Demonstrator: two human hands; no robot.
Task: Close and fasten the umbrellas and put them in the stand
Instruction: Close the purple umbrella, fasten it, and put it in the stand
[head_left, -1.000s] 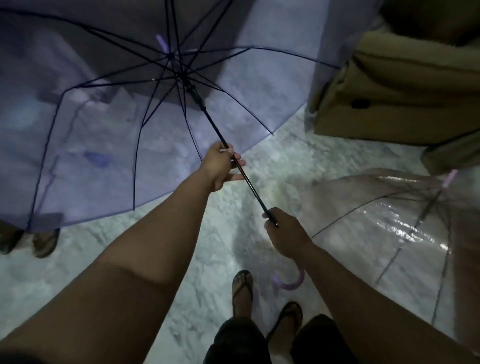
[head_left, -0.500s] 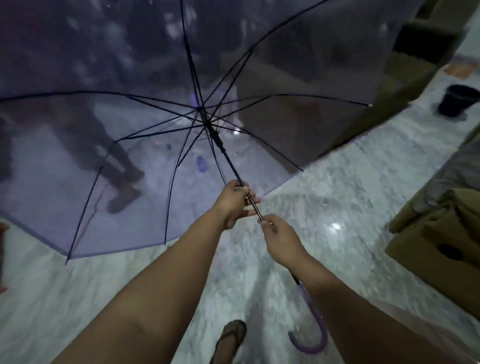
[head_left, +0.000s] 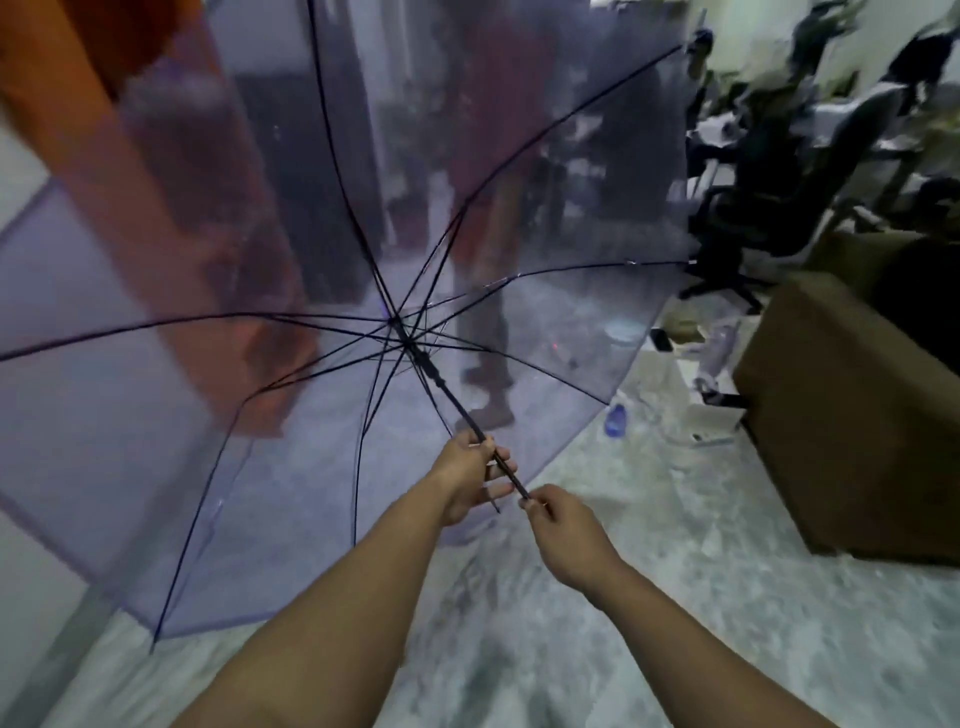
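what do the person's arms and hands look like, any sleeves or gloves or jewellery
Both arms are bare along all that shows, with no sleeve in view. The left hand and right hand wear no gloves. No watch, bracelet or ring shows on either wrist or on the fingers visible, though the picture is somewhat blurred.

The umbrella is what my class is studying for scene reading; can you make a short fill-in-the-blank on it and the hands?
1. The umbrella's canopy is fully ____.
2. Both hands grip the umbrella's thin black ____.
3. The left hand holds nearer the canopy than the ____ hand.
4. To the right of the right hand, a brown ____ stands on the floor.

Missing words: open; shaft; right; box
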